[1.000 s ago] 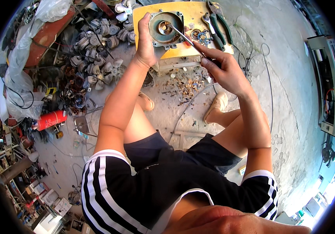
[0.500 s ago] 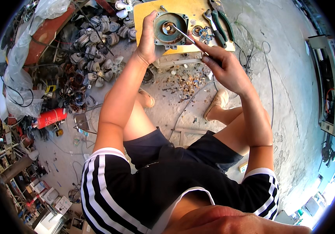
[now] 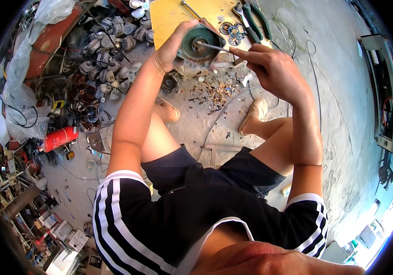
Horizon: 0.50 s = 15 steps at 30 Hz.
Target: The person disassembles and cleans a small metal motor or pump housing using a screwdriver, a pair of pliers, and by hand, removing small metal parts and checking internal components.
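My left hand [image 3: 171,49] is closed on the edge of a green metal motor end cover [image 3: 210,35], holding it tilted over the near edge of the yellow table. The cover is blurred by motion. My right hand [image 3: 276,71] grips a thin metal rod-like tool [image 3: 217,47], whose tip reaches into the round hub at the cover's middle. Its grip end is hidden in my fingers. Just beyond the cover, small round metal parts [image 3: 233,33] lie on the yellow tabletop [image 3: 169,18].
Green-handled pliers [image 3: 261,22], a dark-handled wrench [image 3: 247,23] and a long metal-shafted tool [image 3: 190,8] lie on the table. Scraps [image 3: 219,94] litter the floor below. Used motors [image 3: 107,64] are heaped at left, near a red cylinder [image 3: 60,139]. A cable [image 3: 315,78] runs at right.
The cover has turned and tilted and sits slightly lower. My right hand has shifted right, and the tool now lies flatter, its tip still at the hub. The tabletop appears a little further up-left.
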Each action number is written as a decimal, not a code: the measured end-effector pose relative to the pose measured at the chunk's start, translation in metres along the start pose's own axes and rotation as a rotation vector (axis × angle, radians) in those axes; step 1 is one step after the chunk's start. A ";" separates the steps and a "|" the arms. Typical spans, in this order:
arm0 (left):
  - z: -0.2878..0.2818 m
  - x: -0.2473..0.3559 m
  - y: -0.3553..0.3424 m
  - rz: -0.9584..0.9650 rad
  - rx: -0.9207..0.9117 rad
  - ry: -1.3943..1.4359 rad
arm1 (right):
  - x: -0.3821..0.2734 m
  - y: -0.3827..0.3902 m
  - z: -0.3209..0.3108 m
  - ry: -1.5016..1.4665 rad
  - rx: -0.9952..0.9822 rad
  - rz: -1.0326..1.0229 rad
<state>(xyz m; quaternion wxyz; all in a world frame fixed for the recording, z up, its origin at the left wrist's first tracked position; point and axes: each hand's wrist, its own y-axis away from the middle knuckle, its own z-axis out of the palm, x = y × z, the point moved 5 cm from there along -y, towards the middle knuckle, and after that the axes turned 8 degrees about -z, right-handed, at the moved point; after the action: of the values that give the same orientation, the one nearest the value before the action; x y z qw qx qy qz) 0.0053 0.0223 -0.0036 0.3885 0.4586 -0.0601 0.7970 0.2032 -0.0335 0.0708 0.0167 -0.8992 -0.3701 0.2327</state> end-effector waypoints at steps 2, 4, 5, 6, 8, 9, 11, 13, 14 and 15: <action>-0.010 0.006 -0.010 0.075 0.099 0.061 | -0.006 -0.004 -0.001 0.033 0.037 0.038; -0.008 0.018 -0.011 0.175 0.095 0.028 | -0.009 -0.009 0.000 0.040 0.071 0.093; -0.006 0.024 -0.010 0.227 0.093 0.011 | -0.008 -0.008 -0.002 -0.008 0.105 0.096; -0.010 0.024 -0.012 0.244 0.172 0.095 | -0.005 -0.007 -0.003 -0.057 0.139 0.097; -0.009 0.026 -0.013 0.268 0.033 0.021 | -0.001 -0.006 -0.007 -0.102 0.165 0.103; -0.007 0.028 -0.013 0.279 -0.036 -0.017 | 0.001 -0.006 -0.007 -0.155 0.149 0.110; -0.010 0.027 -0.013 0.287 0.160 0.073 | 0.004 -0.006 -0.002 -0.267 0.115 0.133; -0.010 0.028 -0.013 0.297 0.146 0.084 | 0.005 -0.007 0.001 -0.295 0.091 0.162; -0.010 0.028 -0.013 0.313 0.186 0.101 | 0.006 -0.007 0.003 -0.308 0.078 0.178; -0.008 0.028 -0.013 0.328 0.226 0.118 | 0.007 -0.007 0.005 -0.348 0.058 0.212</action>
<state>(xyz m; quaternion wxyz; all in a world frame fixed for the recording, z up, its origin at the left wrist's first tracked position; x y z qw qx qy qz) 0.0009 0.0508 0.0105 0.2024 0.4359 -0.0213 0.8767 0.2004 -0.0242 0.0650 -0.0462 -0.8785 -0.2636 0.3957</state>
